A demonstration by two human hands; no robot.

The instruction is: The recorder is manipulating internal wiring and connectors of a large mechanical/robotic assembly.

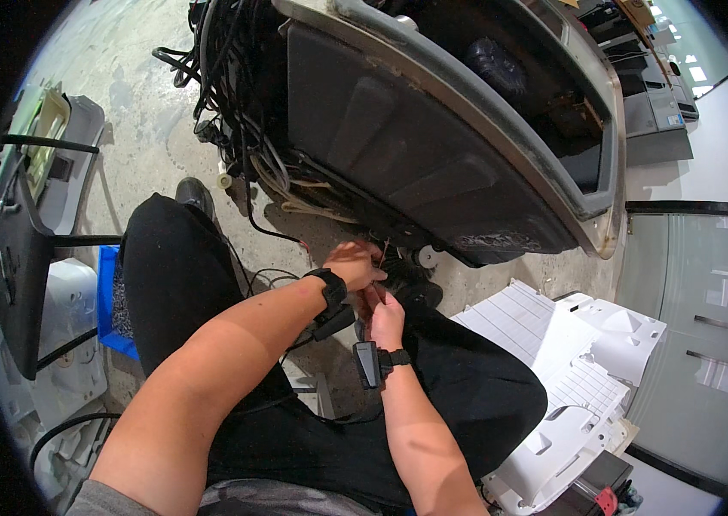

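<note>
Holding left hand (349, 263) and right hand (385, 318) close together here, with fingers bent; can't tell the exact pinch! Likely set so near to steady something slender: what looks like a thin wire (385, 254) at the fingertips, pointing away toward the dark panel (416, 142), long axis likewise. Farther out, black cables (225, 52) beside the panel; off right, white plastic parts (570, 387).

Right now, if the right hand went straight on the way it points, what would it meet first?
Most likely the left hand, which lies just ahead of the right hand in this view, though depth between them is unclear.
</note>
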